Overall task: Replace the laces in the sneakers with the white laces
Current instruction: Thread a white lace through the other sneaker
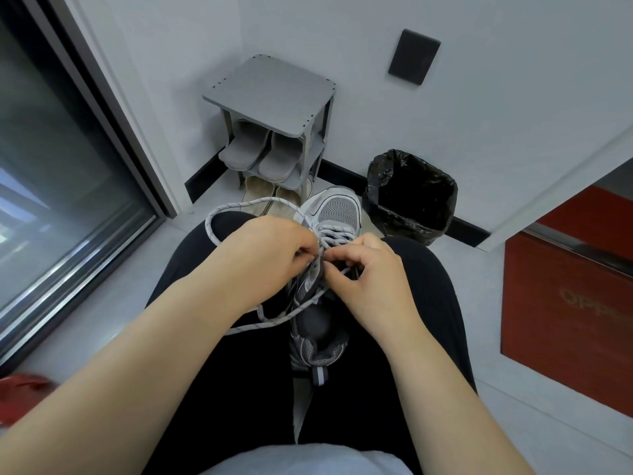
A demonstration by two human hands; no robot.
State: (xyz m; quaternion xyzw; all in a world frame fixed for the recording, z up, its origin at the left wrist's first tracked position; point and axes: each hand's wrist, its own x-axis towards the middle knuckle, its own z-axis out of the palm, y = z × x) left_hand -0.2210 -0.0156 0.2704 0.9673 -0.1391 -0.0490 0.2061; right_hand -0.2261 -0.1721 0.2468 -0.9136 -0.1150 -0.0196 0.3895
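A grey and white sneaker lies between my thighs, toe pointing away from me and heel toward me. A white lace with small dark flecks is threaded through its front eyelets. One long loop arcs over my left knee, and another stretch trails below my left hand across my lap. My left hand pinches the lace at the eyelets near the sneaker's tongue. My right hand pinches the same spot from the other side. The fingertips of both hands nearly touch.
A grey shoe rack holding slippers stands against the far wall. To its right is a bin with a black bag. A glass sliding door runs along the left, a red box sits at right, and something red lies at the lower left.
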